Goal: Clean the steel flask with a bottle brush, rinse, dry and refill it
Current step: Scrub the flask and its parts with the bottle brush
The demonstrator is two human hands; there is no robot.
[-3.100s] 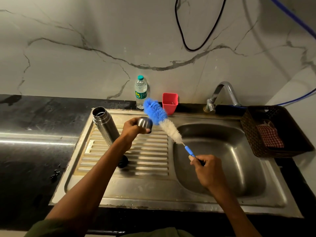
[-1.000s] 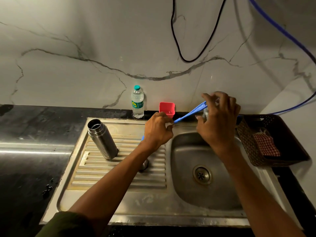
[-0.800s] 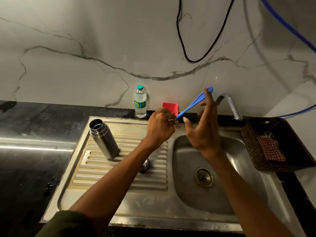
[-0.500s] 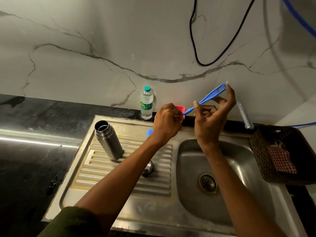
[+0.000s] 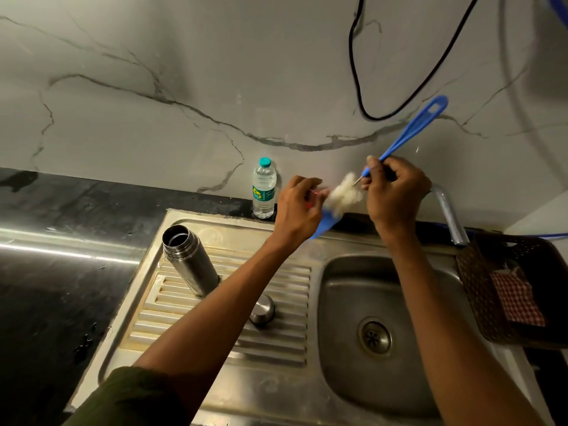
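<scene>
- A white marbled wall [image 5: 153,87] with grey veins rises behind a black counter [image 5: 46,272]; a black cable [image 5: 358,96] loops down the wall.
- A steel sink [image 5: 276,388] is set into the counter, its ribbed drainboard to my left and the basin with its drain [image 5: 374,337] to my right.
- A dark basket [image 5: 479,302] stands at the sink's right edge with a red checked cloth [image 5: 516,299] in it.
- The tap [image 5: 450,215] curves up behind the basin, partly hidden by my right hand.
- The flask [image 5: 189,261] stands open on the drainboard, near its back left corner, well apart from my hands.
- I hold the brush [image 5: 408,130] raised in front of the wall, above the sink's back edge, handle slanting up to the right.
- My right hand [image 5: 396,195] is curled round the lower end of the blue handle, gripping it.
- My left hand [image 5: 298,207] has its fingers curled at the white and blue bristles; exactly how it grips them I cannot tell.
- A water bottle [image 5: 263,189] with a teal cap stands against the wall just left of my left hand.
- The flask's cap [image 5: 262,309] sits on the drainboard, beside my left forearm.
</scene>
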